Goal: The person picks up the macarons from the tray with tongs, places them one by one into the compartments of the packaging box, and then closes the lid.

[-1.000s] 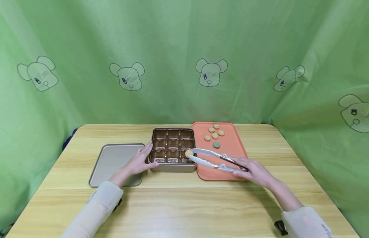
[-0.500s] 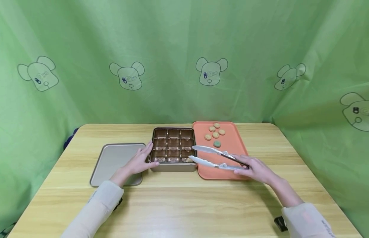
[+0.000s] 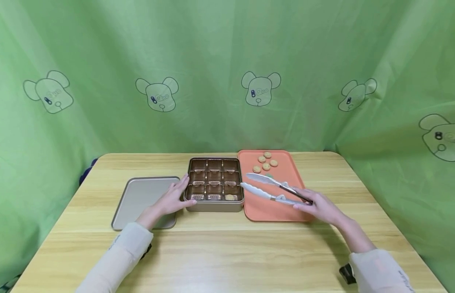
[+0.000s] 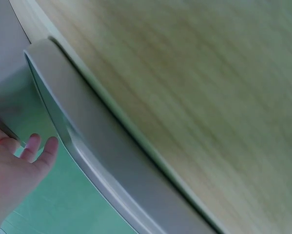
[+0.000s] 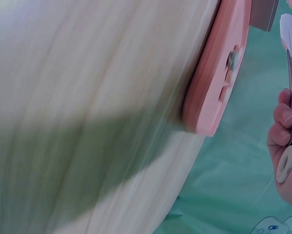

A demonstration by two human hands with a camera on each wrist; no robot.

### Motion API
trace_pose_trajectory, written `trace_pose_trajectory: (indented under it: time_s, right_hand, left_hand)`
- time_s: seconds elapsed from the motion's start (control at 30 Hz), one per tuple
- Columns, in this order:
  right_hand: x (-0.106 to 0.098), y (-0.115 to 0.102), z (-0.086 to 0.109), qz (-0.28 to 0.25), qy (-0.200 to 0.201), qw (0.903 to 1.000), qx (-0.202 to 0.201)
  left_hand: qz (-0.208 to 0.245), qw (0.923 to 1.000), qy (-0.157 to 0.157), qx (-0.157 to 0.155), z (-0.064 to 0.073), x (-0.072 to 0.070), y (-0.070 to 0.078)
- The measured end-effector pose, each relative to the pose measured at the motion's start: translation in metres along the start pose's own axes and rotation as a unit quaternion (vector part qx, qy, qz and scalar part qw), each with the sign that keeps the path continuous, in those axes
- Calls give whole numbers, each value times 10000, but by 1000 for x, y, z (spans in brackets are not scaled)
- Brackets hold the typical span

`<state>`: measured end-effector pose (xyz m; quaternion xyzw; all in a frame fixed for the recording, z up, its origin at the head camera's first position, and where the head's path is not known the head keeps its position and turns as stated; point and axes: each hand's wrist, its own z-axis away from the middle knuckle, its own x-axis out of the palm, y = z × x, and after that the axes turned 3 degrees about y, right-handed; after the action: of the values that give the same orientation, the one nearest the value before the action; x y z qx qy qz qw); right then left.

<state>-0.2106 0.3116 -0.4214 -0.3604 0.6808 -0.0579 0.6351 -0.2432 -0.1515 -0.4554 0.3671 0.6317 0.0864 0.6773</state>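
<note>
- Left hand [image 3: 171, 199], fingers spread, at 9 o'clock on tin [image 3: 214, 206]; lifting off could let it skid.
- Right hand [image 3: 320, 206] grips tongs [image 3: 258, 192]; over-squeezing might crack cookies [image 3: 266, 167] toward 12 o'clock.

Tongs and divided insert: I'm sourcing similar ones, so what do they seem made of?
Tongs: pale, matte tips look like silicone or plastic; silvery arms suggest metal. Divided insert: probably moulded plastic, glossy, judging by its bright highlights and see-through look; clear or tinted, I can't tell.
</note>
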Motion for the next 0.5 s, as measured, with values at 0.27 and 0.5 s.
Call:
trace_pose_trajectory:
  time_s: [0.27,0.5]
  right_hand:
    - [-2,22,1,368,347,9985,216]
    - [0,35,-1,546,516,9967,314]
  left_hand:
    - [-19,10000,15,16,-1,0,-1]
    - [-54,10000,27,44,-1,0,-1]
